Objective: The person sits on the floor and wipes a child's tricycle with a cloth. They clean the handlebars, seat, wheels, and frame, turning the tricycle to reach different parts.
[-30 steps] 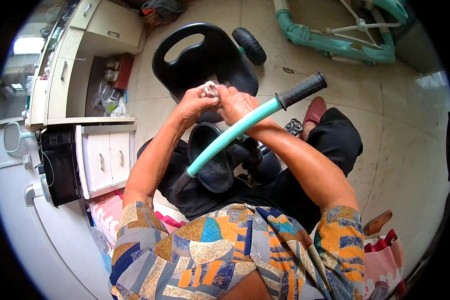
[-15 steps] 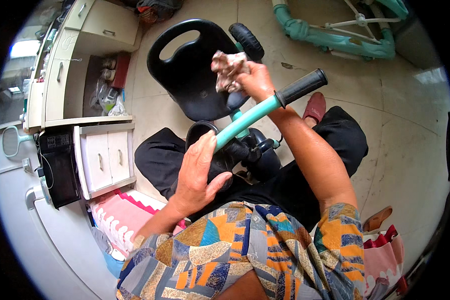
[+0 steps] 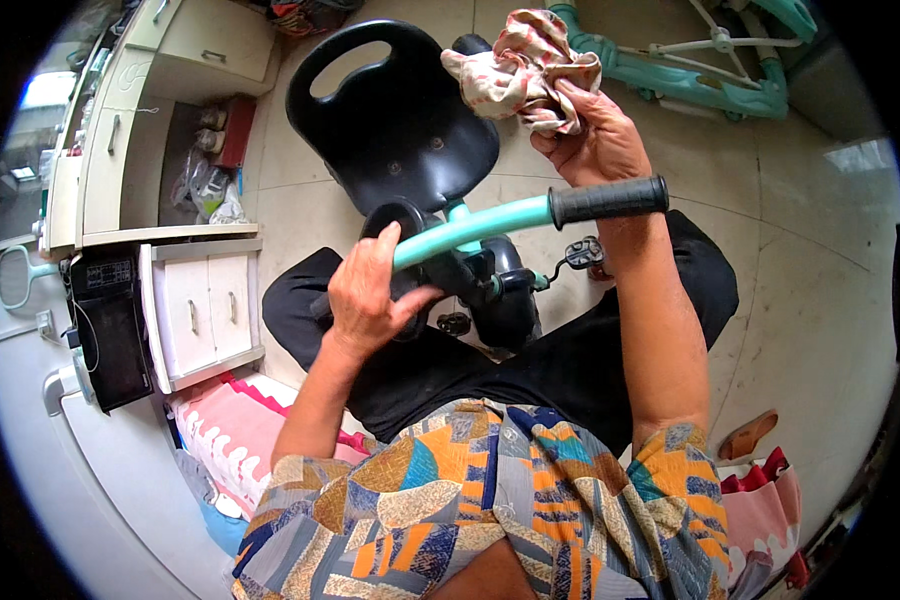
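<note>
We hold the crumpled cloth [image 3: 510, 80] gripped in our right hand [image 3: 600, 140], beyond the black end grip [image 3: 610, 199] of the green handlebar [image 3: 480, 228], near the black seat [image 3: 400, 120]; our left hand [image 3: 362, 297] is curled around the handlebar's other side.

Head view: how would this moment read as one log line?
left hand: on turquoise handlebar | right hand: holding crumpled cloth | black seat: beyond handlebar

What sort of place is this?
Probably a room in a home: cream drawers, a white cupboard, and a loose brown slipper on a tiled floor.
</note>
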A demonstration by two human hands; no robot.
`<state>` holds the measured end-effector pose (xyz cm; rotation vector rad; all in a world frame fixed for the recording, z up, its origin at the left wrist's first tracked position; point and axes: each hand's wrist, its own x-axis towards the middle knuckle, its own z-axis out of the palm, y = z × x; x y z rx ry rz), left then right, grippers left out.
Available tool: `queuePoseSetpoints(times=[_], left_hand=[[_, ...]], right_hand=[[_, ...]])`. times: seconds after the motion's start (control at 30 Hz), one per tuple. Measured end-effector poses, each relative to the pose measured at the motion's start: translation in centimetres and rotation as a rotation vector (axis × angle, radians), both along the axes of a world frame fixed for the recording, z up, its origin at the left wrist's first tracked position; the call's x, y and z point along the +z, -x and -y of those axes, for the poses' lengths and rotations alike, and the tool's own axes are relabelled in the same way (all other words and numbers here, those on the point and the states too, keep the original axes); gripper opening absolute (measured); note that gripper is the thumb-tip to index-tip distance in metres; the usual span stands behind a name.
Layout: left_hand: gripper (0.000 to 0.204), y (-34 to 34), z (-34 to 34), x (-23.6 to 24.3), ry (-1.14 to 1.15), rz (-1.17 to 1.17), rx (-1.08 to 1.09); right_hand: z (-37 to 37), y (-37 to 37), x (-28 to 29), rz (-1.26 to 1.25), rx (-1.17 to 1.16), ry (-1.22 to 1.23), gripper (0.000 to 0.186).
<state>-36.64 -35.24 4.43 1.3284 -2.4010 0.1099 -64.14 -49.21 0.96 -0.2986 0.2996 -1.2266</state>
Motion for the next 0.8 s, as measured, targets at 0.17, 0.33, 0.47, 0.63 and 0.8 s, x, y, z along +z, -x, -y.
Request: queuePoseSetpoints(times=[0.17,0.33,0.47,0.63,0.8], left_hand=[[0.084,-2.1,3.7,-0.6,-0.059,0.021,-0.028],[0.080,-4.0,9.0,-0.5,-0.079,0.023,-0.092],[0.076,-4.6,12.6,-0.5,-0.131,0.020,-0.094],[0.060,-6.3,14.8,-0.6,-0.157,0.008,0.004],[0.040,-9.6,15.1,-1.2,-0.367,-0.174,0.214]], right_hand=[[-0.5,0.5,1.1,-0.068,-0.024,0.106,0.034],[0.0,0.7,1.3,0.052,-0.033,0.082,0.032],[0.5,1.4,1.3,0.147,-0.061,0.089,0.019],[0.9,1.4,1.8,-0.124,-0.215,0.075,0.023],[1.0,0.8,2.1,-0.355,-0.318,0.000,0.025]])
